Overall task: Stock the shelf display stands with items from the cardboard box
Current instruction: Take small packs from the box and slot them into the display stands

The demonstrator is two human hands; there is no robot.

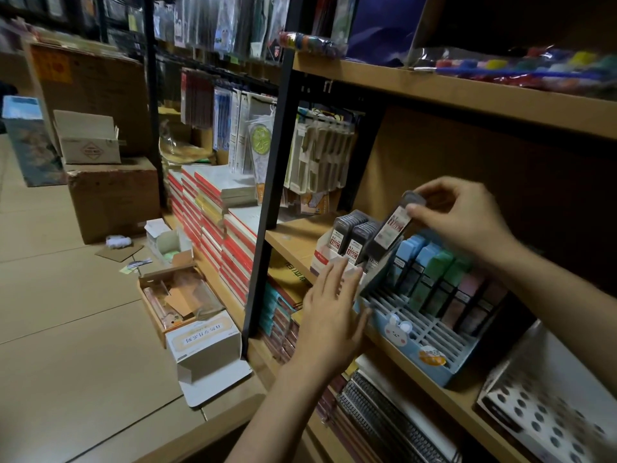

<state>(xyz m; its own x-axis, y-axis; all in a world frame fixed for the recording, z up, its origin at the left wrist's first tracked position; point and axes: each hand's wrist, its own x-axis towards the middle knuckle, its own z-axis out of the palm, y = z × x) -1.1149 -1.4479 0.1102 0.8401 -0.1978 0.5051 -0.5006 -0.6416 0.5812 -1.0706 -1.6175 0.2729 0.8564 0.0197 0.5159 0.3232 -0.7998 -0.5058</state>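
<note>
My right hand (457, 215) pinches a small dark flat case with a white and red label (395, 220), tilted above the shelf. Just below it stands a white display box (329, 259) with several similar dark cases (354, 233) upright in it. My left hand (329, 315) has straight fingers and touches the front of that white box. To the right sits a blue slotted display stand with a rabbit picture (410, 332), holding blue, green and pink cases (444, 279) in its back rows; the front slots are bare.
Open cardboard boxes (182, 295) and a white carton (203, 342) lie on the floor at the shelf's foot. Larger cartons (113, 198) are stacked at the left. Red-edged notebooks (213, 215) fill the lower shelf, hanging packets (320, 155) above. A dotted white box (547, 409) sits at the right.
</note>
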